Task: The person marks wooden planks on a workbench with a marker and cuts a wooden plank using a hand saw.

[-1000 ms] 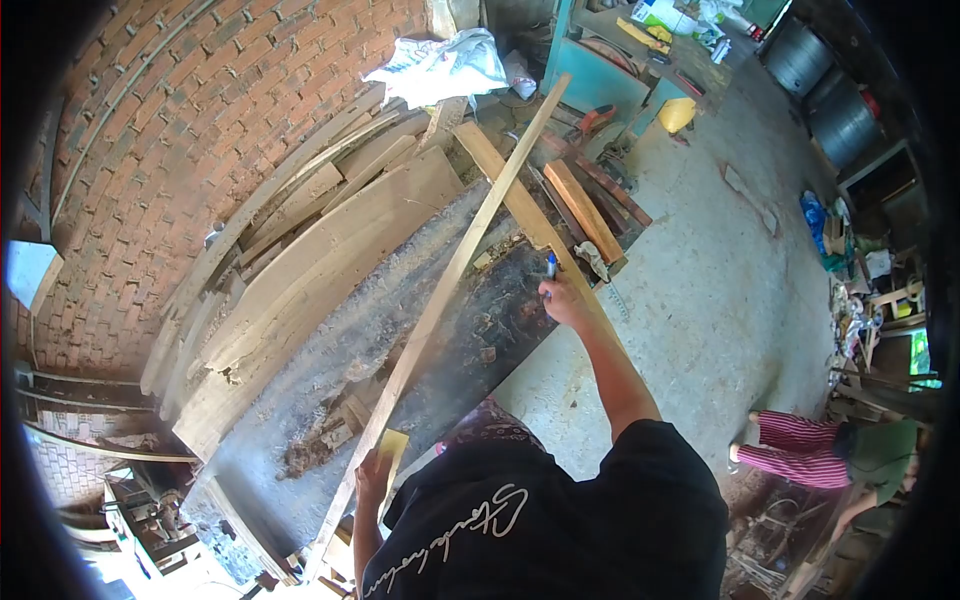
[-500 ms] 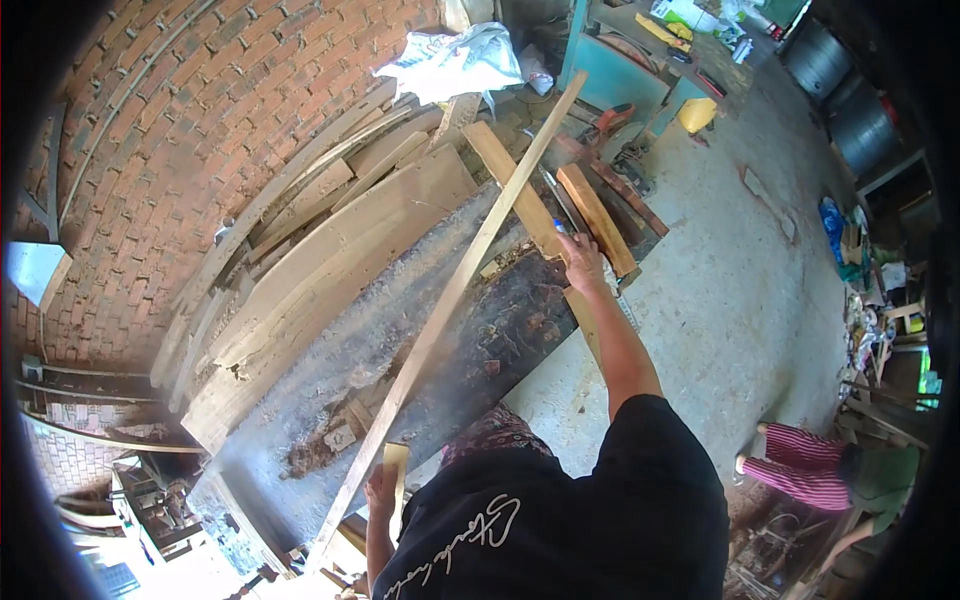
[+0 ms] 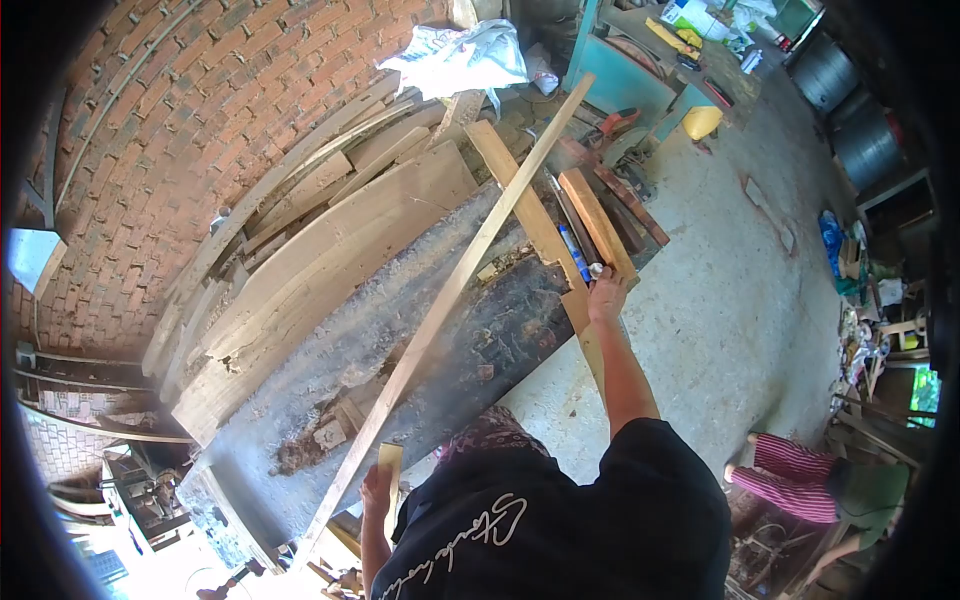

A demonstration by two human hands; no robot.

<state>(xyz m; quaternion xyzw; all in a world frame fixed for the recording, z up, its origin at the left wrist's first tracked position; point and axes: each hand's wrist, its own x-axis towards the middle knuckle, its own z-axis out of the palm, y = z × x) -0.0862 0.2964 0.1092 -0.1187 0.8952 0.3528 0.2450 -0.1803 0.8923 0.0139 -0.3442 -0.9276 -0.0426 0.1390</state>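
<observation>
At the lower left, my left hand (image 3: 376, 492) is closed around a short pale wood strip (image 3: 391, 460) that stands beside my shirt. My right hand (image 3: 607, 297) is at the near end of a thick orange-brown wood block (image 3: 594, 220), fingers curled. A small whitish thing (image 3: 596, 269) shows at its fingertips; what the hand grips is not clear. Just beyond the fingers lies a blue marker (image 3: 574, 252), along a flat wooden board (image 3: 532, 208). A long thin wood strip (image 3: 440, 310) crosses diagonally over the board and the dark, worn bench top (image 3: 480, 325).
Large planks (image 3: 330, 270) lean along the brick wall (image 3: 210, 130). A teal machine (image 3: 625, 75) stands at the far end, near a yellow object (image 3: 702, 122). Another person in striped trousers (image 3: 795, 475) is at the right, on the concrete floor (image 3: 740, 330).
My right hand has let go of the blue marker, which now lies on the work, and has drawn back toward me to the block's near end. My left hand stays on its strip.
</observation>
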